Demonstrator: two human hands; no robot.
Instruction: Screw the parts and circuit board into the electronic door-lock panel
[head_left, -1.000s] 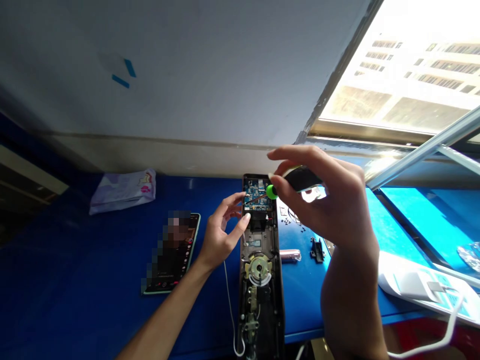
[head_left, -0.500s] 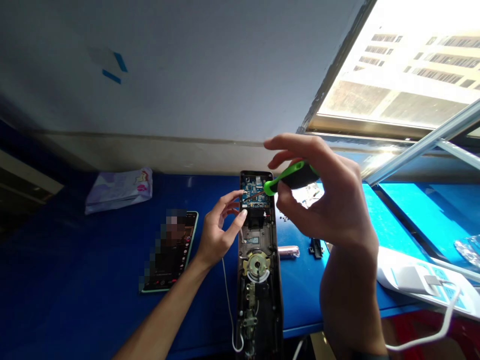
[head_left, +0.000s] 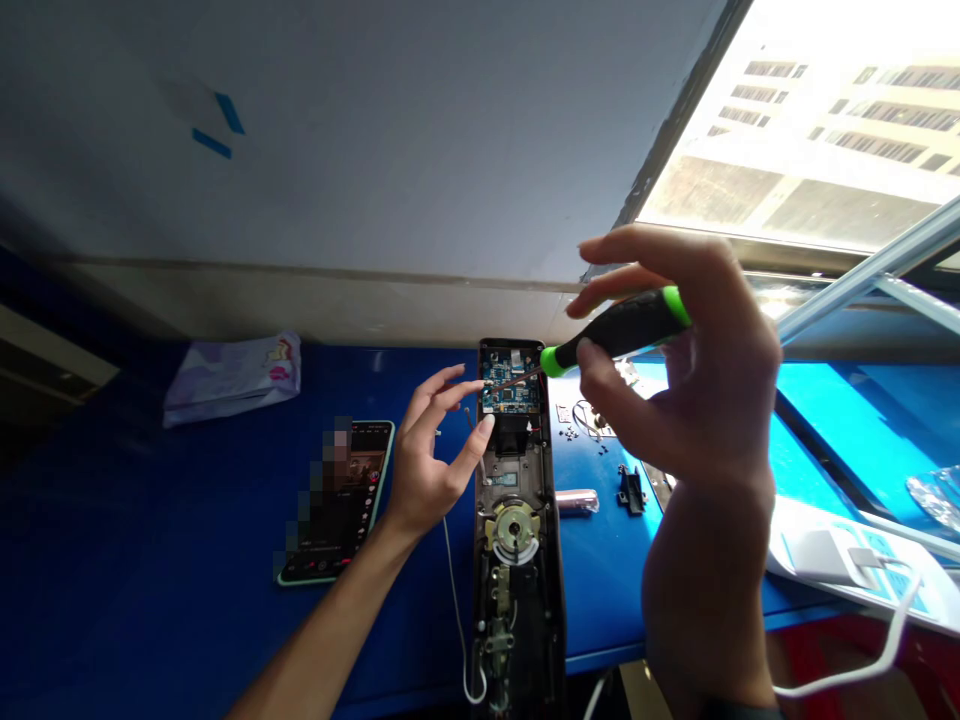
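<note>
My right hand (head_left: pixel 675 400) grips a black and green screwdriver (head_left: pixel 622 330) between thumb and fingers, its handle raised to the right. The thin shaft slants down to the left, its tip over the left part of a blue circuit board (head_left: pixel 517 385). That board sits at the far end of a long black housing (head_left: pixel 517 470), which lies open with a round metal part (head_left: pixel 516 530) and a mechanism inside. My left hand (head_left: pixel 435 460) has thumb and index finger apart, both fingertips at the housing's left edge beside the board. It holds nothing that I can see.
A phone (head_left: pixel 337 500) and a lilac packet (head_left: pixel 232 375) lie on the blue table to the left. Right of the housing are small screws (head_left: pixel 568 434), a pinkish cylinder (head_left: pixel 577 502) and a black plastic part (head_left: pixel 631 490). A white power strip (head_left: pixel 862 570) with a cable stands farther right.
My right hand has moved right and slightly up, and the screwdriver handle with it. Its shaft now lies flatter across the board. My left fingers have spread a little, thumb and index fingertip barely moving.
</note>
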